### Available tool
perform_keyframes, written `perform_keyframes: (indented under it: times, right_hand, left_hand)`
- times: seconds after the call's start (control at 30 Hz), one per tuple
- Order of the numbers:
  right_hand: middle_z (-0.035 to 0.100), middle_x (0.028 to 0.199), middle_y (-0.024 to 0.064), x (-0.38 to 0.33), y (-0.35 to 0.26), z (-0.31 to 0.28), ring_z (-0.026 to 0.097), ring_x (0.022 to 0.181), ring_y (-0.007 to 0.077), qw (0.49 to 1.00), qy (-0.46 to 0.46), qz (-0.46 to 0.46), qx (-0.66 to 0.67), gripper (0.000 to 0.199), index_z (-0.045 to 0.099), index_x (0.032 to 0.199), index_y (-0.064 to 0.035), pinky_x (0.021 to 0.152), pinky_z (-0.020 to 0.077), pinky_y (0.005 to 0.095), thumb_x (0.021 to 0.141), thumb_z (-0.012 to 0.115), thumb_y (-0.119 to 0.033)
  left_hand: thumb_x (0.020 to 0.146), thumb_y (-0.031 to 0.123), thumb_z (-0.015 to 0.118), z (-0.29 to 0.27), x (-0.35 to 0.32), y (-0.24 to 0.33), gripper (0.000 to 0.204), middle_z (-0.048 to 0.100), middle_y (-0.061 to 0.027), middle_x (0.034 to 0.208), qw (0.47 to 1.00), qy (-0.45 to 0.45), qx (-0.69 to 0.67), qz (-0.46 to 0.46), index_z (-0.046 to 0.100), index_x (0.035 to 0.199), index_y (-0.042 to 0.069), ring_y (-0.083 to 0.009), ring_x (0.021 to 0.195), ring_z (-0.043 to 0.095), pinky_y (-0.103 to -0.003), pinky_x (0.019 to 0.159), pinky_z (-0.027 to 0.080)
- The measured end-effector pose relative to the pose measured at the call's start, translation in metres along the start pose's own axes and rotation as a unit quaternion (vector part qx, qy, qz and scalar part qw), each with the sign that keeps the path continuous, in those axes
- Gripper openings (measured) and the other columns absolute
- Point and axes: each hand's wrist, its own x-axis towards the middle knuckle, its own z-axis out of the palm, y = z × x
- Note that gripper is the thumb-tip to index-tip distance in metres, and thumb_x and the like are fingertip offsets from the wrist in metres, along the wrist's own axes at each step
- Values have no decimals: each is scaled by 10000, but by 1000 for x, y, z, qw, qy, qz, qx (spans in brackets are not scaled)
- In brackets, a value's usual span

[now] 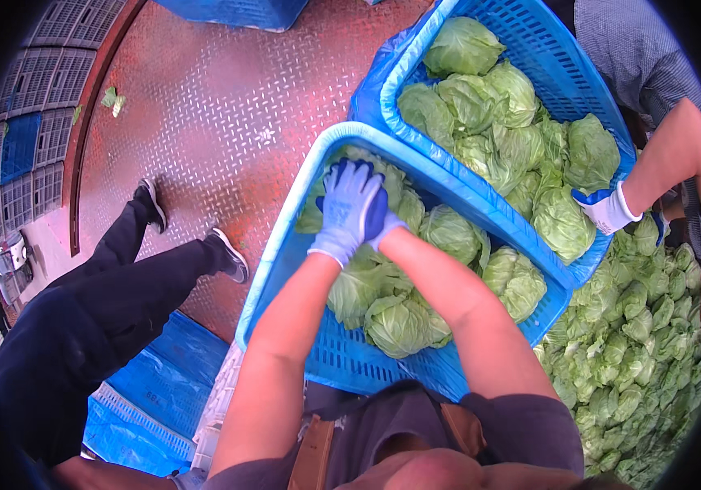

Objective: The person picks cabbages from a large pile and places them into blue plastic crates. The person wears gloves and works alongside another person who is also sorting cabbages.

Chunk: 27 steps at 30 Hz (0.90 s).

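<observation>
Here, two gloved hands [359, 214] press cabbages [399, 322] among two blue crates [285, 245].

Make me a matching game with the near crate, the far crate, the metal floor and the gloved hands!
Things:
1. near blue crate
2. far blue crate
3. metal floor
4. left hand and right hand

Places or states:
A. reddish, with a raised pattern
B. partly filled, the person's hands inside
C. held at its rim by a co-worker's gloved hand
D. together on a lettuce head

Pairs: 1-B, 2-C, 3-A, 4-D
</observation>
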Motion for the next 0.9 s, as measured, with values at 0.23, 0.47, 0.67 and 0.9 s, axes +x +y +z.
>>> perform_keyframes:
  times: [0.23, 0.47, 0.67, 0.9]
  right_hand:
    - [340, 1565, 286, 10, 11, 26, 302, 1478, 398, 994, -102, -25, 26, 682, 375, 1508, 15, 1237, 216, 486, 980, 510, -395]
    - [456, 1506, 249, 43, 0, 3, 433, 1411, 329, 966, 97, 4, 238, 602, 455, 1453, 9, 1200, 312, 372, 964, 568, -322]
    - [509, 1462, 207, -64, -48, -40, 399, 1409, 431, 968, 248, 25, -25, 585, 565, 1395, -52, 1170, 278, 607, 924, 587, -398]
    - [603, 1277, 176, -441, -24, -80, 587, 1180, 376, 795, 593, 68, 107, 536, 570, 1342, -47, 1004, 484, 496, 856, 764, -162]
  left_hand:
    - [868, 300, 616, 1, -9, -14, 337, 637, -203, 1233, 998, 31, -47, -33, 686, 1110, 76, -421, 1160, 571, -537, 1044, 412]
    - [942, 223, 566, 31, 5, -60, 333, 647, -260, 1217, 993, -18, -108, -51, 665, 1177, 9, -443, 1161, 590, -506, 1038, 443]
    - [1110, 227, 337, -35, 7, -26, 477, 474, -167, 1489, 877, -100, -444, -155, 416, 1500, -37, -242, 1367, 447, -376, 1186, 308]
    - [1076, 267, 427, -114, -77, 172, 497, 516, -178, 1442, 899, -153, -379, -159, 449, 1481, -20, -278, 1305, 529, -454, 1084, 430]
